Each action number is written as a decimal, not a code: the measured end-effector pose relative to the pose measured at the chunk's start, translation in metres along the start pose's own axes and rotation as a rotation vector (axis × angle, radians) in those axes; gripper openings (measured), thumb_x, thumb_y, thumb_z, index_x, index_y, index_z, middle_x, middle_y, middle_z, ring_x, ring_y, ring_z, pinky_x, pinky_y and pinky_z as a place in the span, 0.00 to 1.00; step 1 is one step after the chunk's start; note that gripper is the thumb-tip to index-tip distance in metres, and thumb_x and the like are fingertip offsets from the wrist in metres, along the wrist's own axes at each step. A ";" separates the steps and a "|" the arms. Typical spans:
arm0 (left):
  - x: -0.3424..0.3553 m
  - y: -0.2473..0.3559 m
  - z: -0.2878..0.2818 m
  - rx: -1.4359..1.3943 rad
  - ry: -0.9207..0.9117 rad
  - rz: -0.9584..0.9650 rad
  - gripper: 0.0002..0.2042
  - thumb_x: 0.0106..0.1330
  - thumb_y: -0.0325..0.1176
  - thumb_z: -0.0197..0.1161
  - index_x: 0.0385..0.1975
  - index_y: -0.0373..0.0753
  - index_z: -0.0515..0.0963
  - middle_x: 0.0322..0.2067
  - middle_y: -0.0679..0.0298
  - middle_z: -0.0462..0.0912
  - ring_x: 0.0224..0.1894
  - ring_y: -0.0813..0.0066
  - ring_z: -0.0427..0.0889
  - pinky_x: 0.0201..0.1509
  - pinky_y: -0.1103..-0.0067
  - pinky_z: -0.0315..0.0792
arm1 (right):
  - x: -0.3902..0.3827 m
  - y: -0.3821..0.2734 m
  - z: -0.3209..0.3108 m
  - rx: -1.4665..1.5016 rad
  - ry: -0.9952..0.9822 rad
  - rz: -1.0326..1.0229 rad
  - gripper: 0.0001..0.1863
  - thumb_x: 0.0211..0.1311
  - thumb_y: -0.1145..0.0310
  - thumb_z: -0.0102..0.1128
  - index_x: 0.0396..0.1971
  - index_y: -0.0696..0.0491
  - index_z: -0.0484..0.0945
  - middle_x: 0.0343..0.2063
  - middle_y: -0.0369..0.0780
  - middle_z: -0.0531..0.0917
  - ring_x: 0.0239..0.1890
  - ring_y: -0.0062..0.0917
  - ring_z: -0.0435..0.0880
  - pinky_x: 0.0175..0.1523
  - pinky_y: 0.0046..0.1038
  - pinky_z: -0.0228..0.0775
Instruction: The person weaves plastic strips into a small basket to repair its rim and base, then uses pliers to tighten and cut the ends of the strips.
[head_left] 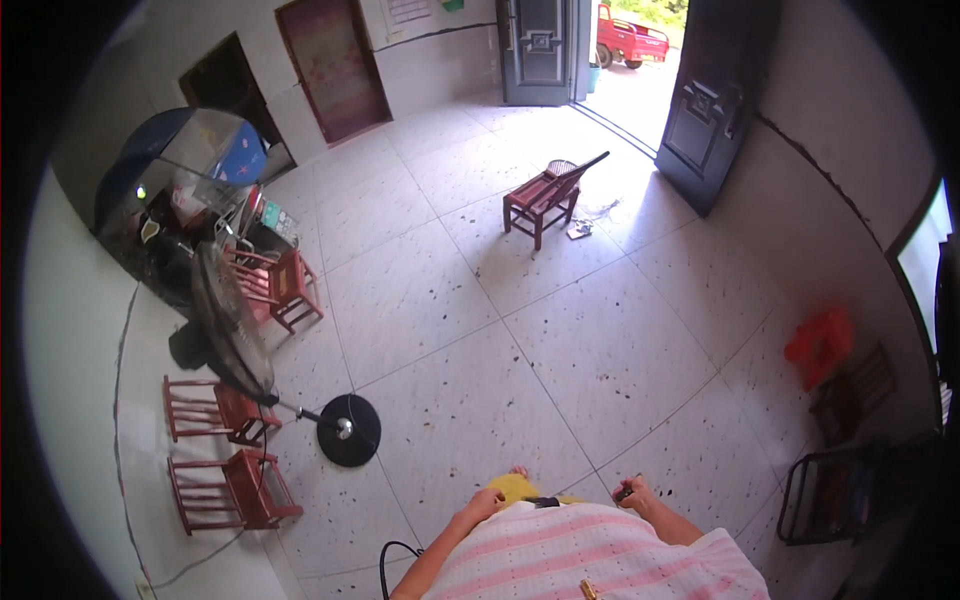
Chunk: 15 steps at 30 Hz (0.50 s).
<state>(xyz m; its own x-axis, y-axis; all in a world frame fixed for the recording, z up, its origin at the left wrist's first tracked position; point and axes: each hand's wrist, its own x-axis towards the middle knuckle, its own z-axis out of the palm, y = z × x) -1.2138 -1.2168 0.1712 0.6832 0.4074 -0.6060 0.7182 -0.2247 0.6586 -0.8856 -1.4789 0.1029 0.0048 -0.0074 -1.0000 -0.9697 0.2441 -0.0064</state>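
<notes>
At the lower edge, my left hand is beside my waist against yellow trousers, its fingers curled; whether anything is inside them I cannot make out. My right hand, out to the right of the trousers, is closed on a small dark object, too small to identify. A pink-striped white top covers my body between the two forearms. A black cable loops beside my left arm.
A standing fan, wooden chairs and a canopied vehicle line the left. A chair stands mid-floor before an open door, with a red truck outside. A red stool and dark folded frame are right.
</notes>
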 end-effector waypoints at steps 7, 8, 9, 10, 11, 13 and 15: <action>0.122 0.003 -0.096 0.051 -0.291 0.015 0.17 0.58 0.40 0.68 0.44 0.36 0.83 0.40 0.52 0.86 0.43 0.59 0.85 0.47 0.68 0.77 | 0.001 -0.031 0.143 -0.031 -0.004 0.079 0.13 0.67 0.64 0.58 0.24 0.54 0.72 0.20 0.36 0.71 0.16 0.23 0.65 0.20 0.25 0.64; 0.145 -0.001 -0.109 -0.029 -0.308 0.010 0.18 0.55 0.42 0.68 0.42 0.38 0.84 0.40 0.53 0.87 0.42 0.57 0.86 0.47 0.68 0.77 | 0.000 -0.038 0.169 -0.017 -0.003 0.083 0.13 0.67 0.64 0.58 0.24 0.54 0.72 0.20 0.36 0.71 0.16 0.23 0.65 0.20 0.25 0.64; 0.169 -0.007 -0.124 -0.018 -0.318 0.010 0.18 0.55 0.42 0.68 0.42 0.38 0.84 0.40 0.53 0.87 0.42 0.57 0.86 0.47 0.68 0.77 | -0.001 -0.045 0.194 -0.012 0.009 0.086 0.14 0.66 0.63 0.61 0.25 0.54 0.72 0.21 0.36 0.72 0.16 0.23 0.65 0.20 0.25 0.64; 0.194 -0.011 -0.140 -0.060 -0.313 -0.012 0.18 0.55 0.42 0.68 0.42 0.38 0.84 0.40 0.53 0.87 0.42 0.57 0.86 0.47 0.68 0.77 | 0.001 -0.054 0.220 -0.009 0.021 0.085 0.15 0.65 0.62 0.64 0.25 0.54 0.72 0.22 0.36 0.73 0.17 0.23 0.66 0.20 0.25 0.64; 0.216 -0.012 -0.156 -0.107 -0.306 -0.036 0.18 0.55 0.42 0.68 0.42 0.38 0.84 0.40 0.53 0.87 0.43 0.57 0.86 0.47 0.67 0.77 | 0.004 -0.064 0.246 -0.001 0.023 0.085 0.15 0.65 0.62 0.64 0.25 0.54 0.72 0.22 0.36 0.73 0.17 0.23 0.66 0.20 0.25 0.64; 0.257 -0.018 -0.188 -0.208 -0.278 -0.091 0.19 0.55 0.43 0.69 0.42 0.38 0.84 0.40 0.53 0.87 0.43 0.57 0.86 0.47 0.67 0.77 | 0.015 -0.085 0.309 -0.041 -0.035 0.066 0.16 0.62 0.61 0.68 0.25 0.54 0.72 0.22 0.36 0.73 0.17 0.23 0.66 0.21 0.24 0.63; 0.301 -0.044 -0.221 -0.372 -0.243 -0.184 0.19 0.56 0.44 0.68 0.43 0.38 0.84 0.41 0.51 0.86 0.44 0.55 0.85 0.48 0.67 0.77 | 0.026 -0.113 0.390 -0.058 -0.066 0.093 0.16 0.61 0.60 0.69 0.25 0.53 0.72 0.22 0.35 0.74 0.17 0.23 0.66 0.21 0.24 0.63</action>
<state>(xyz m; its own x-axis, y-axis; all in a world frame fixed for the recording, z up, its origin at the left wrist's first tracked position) -1.0689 -0.8885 0.0579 0.5918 0.1821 -0.7852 0.7645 0.1821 0.6184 -0.6808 -1.1280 0.0757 -0.0713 0.0768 -0.9945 -0.9792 0.1847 0.0844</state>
